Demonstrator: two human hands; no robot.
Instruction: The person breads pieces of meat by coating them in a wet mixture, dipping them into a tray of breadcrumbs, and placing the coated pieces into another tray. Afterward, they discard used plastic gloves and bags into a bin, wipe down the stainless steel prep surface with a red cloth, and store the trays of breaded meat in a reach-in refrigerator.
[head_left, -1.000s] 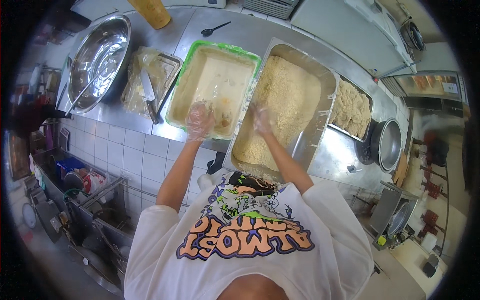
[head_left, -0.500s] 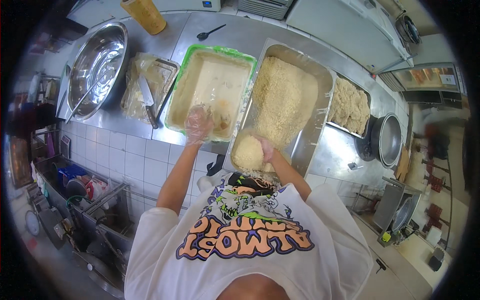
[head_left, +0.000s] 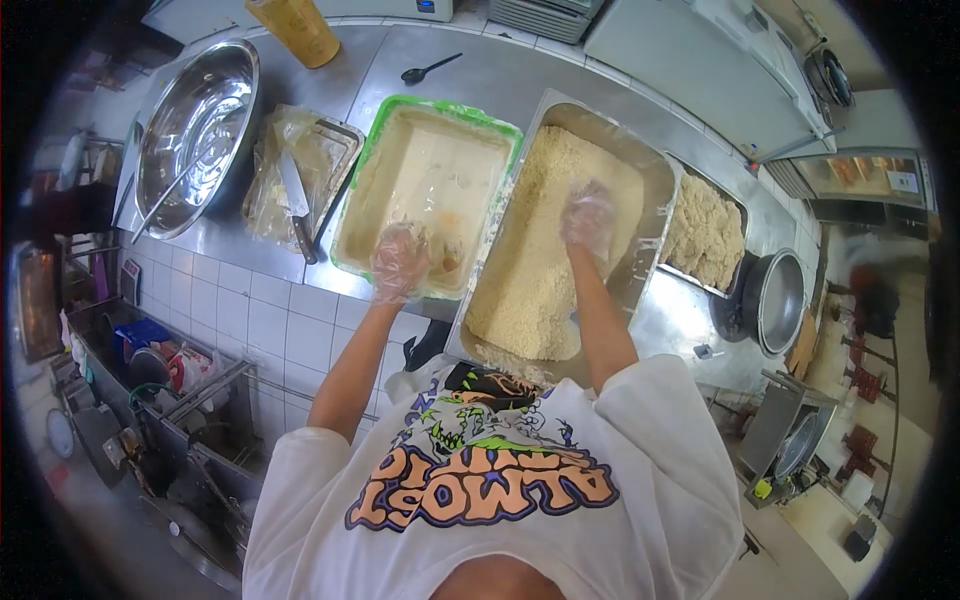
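Head view: right hand over crumbs

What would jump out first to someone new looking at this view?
Probably the deep metal pan of pale crumbs right of centre, with the gloved right hand at its crumbs. Just left of it, the gloved left hand is at the near end of a green-rimmed tub. At far left, a big shiny bowl catches the light.
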